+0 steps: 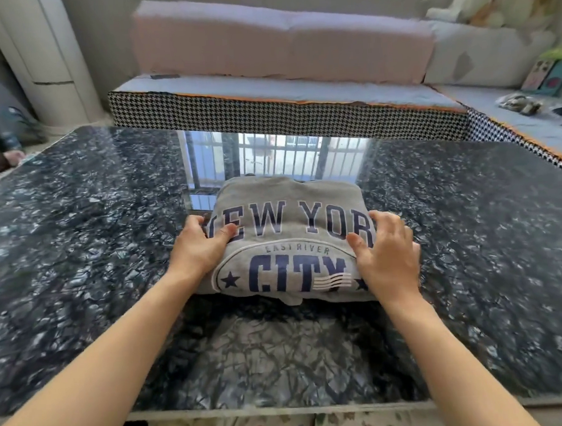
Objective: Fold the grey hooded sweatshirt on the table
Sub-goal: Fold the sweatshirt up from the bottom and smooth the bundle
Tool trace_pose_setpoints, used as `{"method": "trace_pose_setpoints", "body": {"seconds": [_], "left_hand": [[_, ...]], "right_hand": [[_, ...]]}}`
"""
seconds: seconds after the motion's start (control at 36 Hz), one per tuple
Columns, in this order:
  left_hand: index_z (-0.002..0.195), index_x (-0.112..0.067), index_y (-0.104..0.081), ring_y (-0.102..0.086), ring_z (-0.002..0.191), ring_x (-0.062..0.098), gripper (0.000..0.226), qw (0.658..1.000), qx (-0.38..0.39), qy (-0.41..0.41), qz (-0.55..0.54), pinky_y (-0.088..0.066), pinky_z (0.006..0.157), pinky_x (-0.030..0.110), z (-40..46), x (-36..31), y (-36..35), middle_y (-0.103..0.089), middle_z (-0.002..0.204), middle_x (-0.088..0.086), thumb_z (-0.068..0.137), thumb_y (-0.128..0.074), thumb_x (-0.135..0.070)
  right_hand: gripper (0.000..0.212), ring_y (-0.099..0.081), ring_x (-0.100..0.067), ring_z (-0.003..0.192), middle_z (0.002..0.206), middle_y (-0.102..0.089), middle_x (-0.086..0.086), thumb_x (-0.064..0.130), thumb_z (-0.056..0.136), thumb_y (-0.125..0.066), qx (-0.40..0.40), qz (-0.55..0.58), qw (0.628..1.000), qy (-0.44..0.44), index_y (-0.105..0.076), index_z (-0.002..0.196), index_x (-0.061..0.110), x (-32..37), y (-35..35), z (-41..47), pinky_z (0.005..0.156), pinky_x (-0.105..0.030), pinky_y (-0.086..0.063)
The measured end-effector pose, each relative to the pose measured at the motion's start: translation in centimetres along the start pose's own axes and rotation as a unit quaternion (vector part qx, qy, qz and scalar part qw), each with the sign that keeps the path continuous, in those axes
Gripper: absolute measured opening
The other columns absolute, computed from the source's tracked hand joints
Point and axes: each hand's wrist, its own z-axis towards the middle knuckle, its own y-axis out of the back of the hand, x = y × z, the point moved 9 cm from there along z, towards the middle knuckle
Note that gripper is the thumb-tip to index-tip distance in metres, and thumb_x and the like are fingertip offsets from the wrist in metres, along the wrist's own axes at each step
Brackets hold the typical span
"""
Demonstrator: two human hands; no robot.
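We see the grey sweatshirt (290, 241) folded into a compact bundle, navy print up, on the dark surface (82, 253), our left hand (199, 245) gripping its left edge and our right hand (387, 250) its right.

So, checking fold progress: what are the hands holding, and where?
Both grip the folded grey sweatshirt: left hand at its left edge, right hand at its right edge.
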Motion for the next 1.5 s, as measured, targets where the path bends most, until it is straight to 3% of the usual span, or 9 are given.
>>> {"method": "trace_pose_setpoints", "body": {"seconds": [0.19,0.33,0.44,0.61,0.78,0.89,1.11,1.28,1.5], "left_hand": [[0.125,-0.011,-0.044,-0.057,0.104,0.025,0.058,0.995,0.083,0.034,-0.05,-0.046,0.093,0.037,-0.2,0.0,-0.8,-0.059,0.118,0.008,0.081,-0.067,-0.041],[0.143,-0.013,-0.027,-0.064,0.096,0.028,0.073,0.972,0.146,0.066,-0.174,-0.055,0.071,0.037,0.2,-2.3,-0.4,-0.053,0.129,0.015,0.084,-0.068,-0.025],[0.141,-0.013,-0.032,-0.067,0.07,0.017,0.063,0.961,0.177,0.058,-0.206,-0.057,0.053,0.029,-0.5,-2.7,-0.7,-0.061,0.106,0.008,0.086,-0.064,-0.017],[0.146,-0.024,-0.026,-0.049,0.123,0.023,0.066,0.993,0.11,-0.047,0.0,-0.039,0.099,0.033,-1.1,-0.5,-0.7,-0.046,0.141,0.003,0.09,-0.058,-0.031],[0.148,-0.022,-0.022,-0.021,0.14,0.029,0.059,0.943,0.037,-0.213,0.253,-0.027,0.112,0.048,-1.9,-5.3,-0.5,-0.014,0.154,0.008,0.094,-0.047,-0.023],[0.146,-0.017,-0.025,-0.01,0.145,0.018,0.053,0.924,0.029,-0.295,0.242,-0.005,0.118,0.037,-2.3,-9.8,-2.1,-0.014,0.157,0.003,0.097,-0.041,-0.025],[0.135,-0.013,-0.044,-0.044,0.124,0.027,0.044,0.94,0.029,-0.226,0.255,-0.029,0.108,0.042,4.2,-10.0,-2.9,-0.05,0.134,0.011,0.092,-0.038,-0.007],[0.13,-0.018,-0.047,-0.027,0.139,0.019,0.048,0.9,0.124,-0.244,0.34,-0.012,0.114,0.043,8.7,-10.2,-5.4,-0.041,0.144,0.004,0.088,-0.038,0.002],[0.091,-0.02,-0.051,-0.051,0.107,0.02,0.012,0.852,0.117,-0.283,0.425,-0.005,0.115,0.051,10.2,-11.4,-5.4,-0.062,0.101,0.001,0.088,-0.044,-0.011]], "right_hand": [[0.084,-0.039,-0.025,0.123,0.125,-0.052,-0.004,0.077,0.063,-0.046,0.096,-0.115,0.955,0.256,-0.046,0.123,0.018,7.1,-4.8,-7.5,0.103,-0.048,-0.025],[0.072,-0.053,-0.026,0.11,0.114,-0.06,-0.007,0.039,0.058,-0.079,0.002,-0.171,0.949,0.266,-0.048,0.118,0.013,8.6,-4.9,-6.6,0.092,-0.044,-0.032],[0.05,-0.05,-0.024,0.103,0.108,-0.063,-0.007,0.012,0.067,-0.068,-0.079,-0.198,0.924,0.318,-0.05,0.114,0.012,9.0,-4.0,-6.3,0.085,-0.04,-0.037],[0.092,-0.045,-0.029,0.117,0.124,-0.052,-0.01,0.008,0.042,-0.076,0.102,-0.192,0.908,0.359,-0.045,0.128,0.01,8.1,-5.1,-7.4,0.097,-0.041,-0.031],[0.054,-0.044,-0.016,0.13,0.138,-0.05,0.003,0.03,0.077,-0.039,0.27,-0.026,0.922,0.275,-0.053,0.129,0.023,8.2,-1.9,-5.5,0.11,-0.033,-0.032],[0.059,-0.034,-0.013,0.135,0.146,-0.04,0.007,0.053,0.086,-0.025,0.19,-0.024,0.955,0.226,-0.045,0.136,0.026,8.5,-1.4,-0.7,0.112,-0.034,-0.025],[0.034,-0.049,-0.021,0.123,0.132,-0.056,-0.007,0.019,0.096,-0.046,0.148,0.068,0.983,0.085,-0.054,0.128,0.011,6.5,-2.9,7.0,0.104,-0.033,-0.035],[0.031,-0.054,-0.027,0.116,0.125,-0.06,-0.013,0.018,0.096,-0.044,0.206,0.047,0.977,0.003,-0.055,0.122,0.006,5.2,-7.1,12.3,0.102,-0.037,-0.041],[0.028,-0.05,-0.03,0.118,0.127,-0.057,-0.011,0.02,0.093,-0.047,0.273,-0.044,0.96,-0.043,-0.055,0.119,0.012,4.2,-11.7,14.4,0.105,-0.042,-0.034]]}}
